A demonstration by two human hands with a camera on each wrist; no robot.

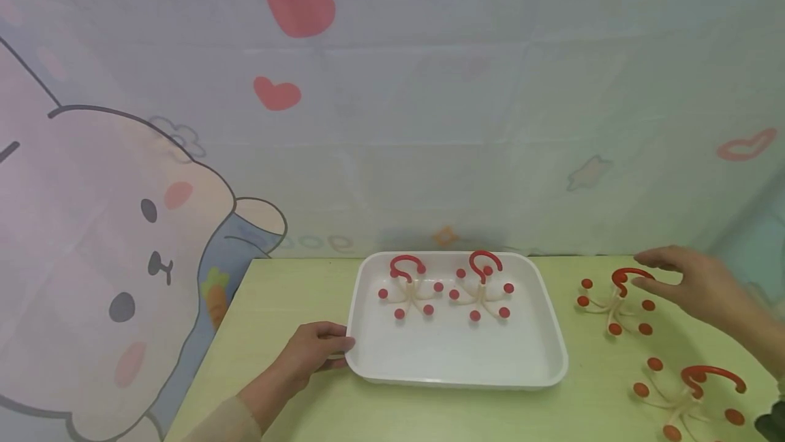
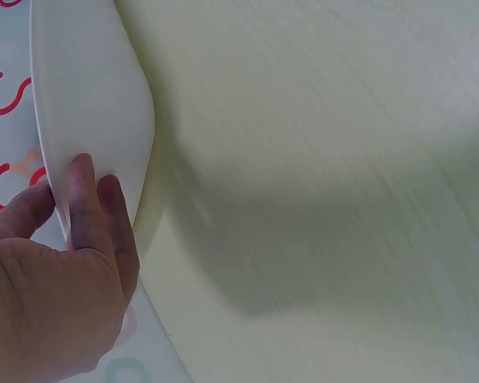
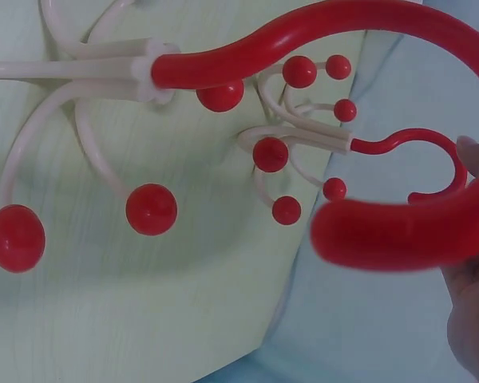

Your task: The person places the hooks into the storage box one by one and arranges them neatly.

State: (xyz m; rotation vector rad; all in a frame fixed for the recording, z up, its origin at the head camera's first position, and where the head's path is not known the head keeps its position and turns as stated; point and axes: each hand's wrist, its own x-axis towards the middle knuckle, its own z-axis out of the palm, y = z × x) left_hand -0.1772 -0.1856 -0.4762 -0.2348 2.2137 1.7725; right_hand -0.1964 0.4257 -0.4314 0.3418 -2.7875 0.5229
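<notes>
My left hand [image 1: 309, 353] grips the left wall of a white tray [image 1: 454, 357]. In the left wrist view, the thumb bends over the rim and the fingers lie against the outer wall. Two cream, many-legged objects with red ball tips and red hooks stand in the tray: a left one [image 1: 409, 290] and a right one [image 1: 482, 290]. My right hand [image 1: 699, 285], thumb and fingers apart, is beside the red hook of a similar object [image 1: 616, 302] on the table. Whether it touches the hook, I cannot tell.
Nearer the front right is another red-hooked object [image 1: 714, 369], large in the right wrist view. All this is on a pale green table [image 1: 288, 292]. A printed cloth [image 1: 392, 156] with hearts and a cartoon animal hangs behind its back edge.
</notes>
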